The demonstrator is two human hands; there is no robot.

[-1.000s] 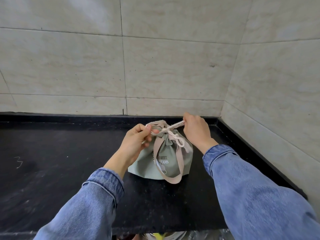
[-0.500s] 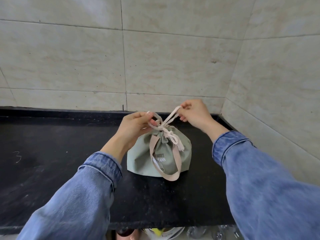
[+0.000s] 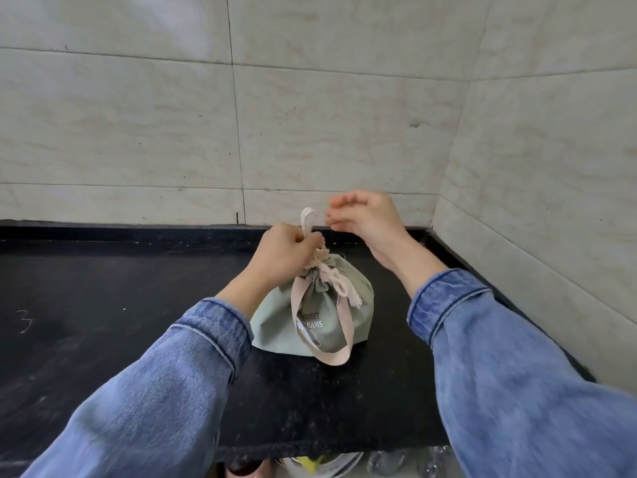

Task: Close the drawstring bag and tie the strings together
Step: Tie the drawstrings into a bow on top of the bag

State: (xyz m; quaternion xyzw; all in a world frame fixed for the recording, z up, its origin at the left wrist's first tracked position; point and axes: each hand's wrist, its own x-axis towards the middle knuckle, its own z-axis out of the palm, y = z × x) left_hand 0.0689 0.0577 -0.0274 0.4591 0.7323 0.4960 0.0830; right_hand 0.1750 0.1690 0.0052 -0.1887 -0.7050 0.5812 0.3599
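A pale green drawstring bag [image 3: 275,326] with white lettering stands on the black counter [image 3: 103,305], its mouth gathered tight. A pink strap [image 3: 344,326] loops down its front. Cream strings [image 3: 332,279] are knotted at the top, with one frayed end hanging over the bag's front. My left hand [image 3: 281,253] is closed on the strings at the gathered neck, and a string loop [image 3: 306,219] sticks up above its fingers. Just right of that loop hovers my right hand [image 3: 365,219], fingers apart, holding nothing.
Tiled walls meet in a corner behind and to the right of the bag. The counter's front edge [image 3: 310,450] runs below my arms, with dishes and glassware partly visible beneath it. A chalk mark [image 3: 24,320] is on the counter at left.
My right hand has let go of the string it was pulling up and right, and its fingers have spread. My left hand has shifted onto the bag's neck, gripping the strings with a loop upright.
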